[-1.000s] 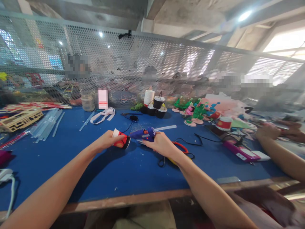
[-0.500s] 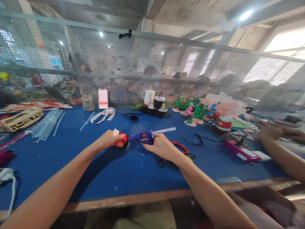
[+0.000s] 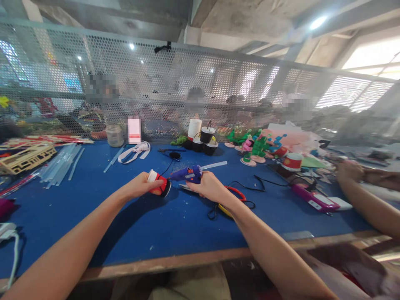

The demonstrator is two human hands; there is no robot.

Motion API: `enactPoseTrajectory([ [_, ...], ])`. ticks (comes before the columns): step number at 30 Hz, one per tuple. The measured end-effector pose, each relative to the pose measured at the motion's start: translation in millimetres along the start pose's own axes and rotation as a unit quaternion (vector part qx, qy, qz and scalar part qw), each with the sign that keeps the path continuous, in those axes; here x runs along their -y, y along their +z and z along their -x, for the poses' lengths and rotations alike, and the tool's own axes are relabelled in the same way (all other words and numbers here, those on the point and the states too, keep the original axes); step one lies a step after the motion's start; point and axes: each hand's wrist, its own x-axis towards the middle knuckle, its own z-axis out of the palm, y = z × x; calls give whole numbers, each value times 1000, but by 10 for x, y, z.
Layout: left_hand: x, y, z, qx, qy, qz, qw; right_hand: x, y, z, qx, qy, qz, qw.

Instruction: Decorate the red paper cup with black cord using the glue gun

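Note:
My left hand (image 3: 141, 184) is closed around a small red and white paper cup (image 3: 160, 187), tipped on its side with its black-edged end facing right. In my right hand (image 3: 210, 186) is a blue hot glue gun (image 3: 187, 174), its small red light lit and a clear glue stick (image 3: 214, 165) poking out of its back. The gun's nozzle points left, close to the cup's black edge; whether they touch I cannot tell. Scissors (image 3: 239, 194) with red and yellow handles lie on the table, partly hidden under my right hand and forearm.
Loose clear glue sticks (image 3: 61, 166) and a wooden cutout frame (image 3: 29, 158) lie at left. Black pails (image 3: 208, 134), stacked white cups (image 3: 194, 128) and green plant-like crafts (image 3: 259, 148) stand behind. A purple power strip (image 3: 315, 198) and another person's hand (image 3: 350, 171) are at right.
The cup has turned so that its black-edged end shows more. The glue gun has tilted and moved slightly up, uncovering the scissors' blades beneath it.

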Motion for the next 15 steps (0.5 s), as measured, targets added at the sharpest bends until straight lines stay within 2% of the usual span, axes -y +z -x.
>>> enactPoseTrajectory([
  [7, -42, 23, 11, -16, -4, 26, 1000, 49, -33, 53, 21, 9, -20, 1000],
  [12, -2, 11, 0, -25, -19, 37, 999, 91, -26, 108, 1, -38, 10, 999],
  [15, 45, -2, -20, -49, -24, 40, 998, 109, -8, 130, -7, -64, 41, 997],
])
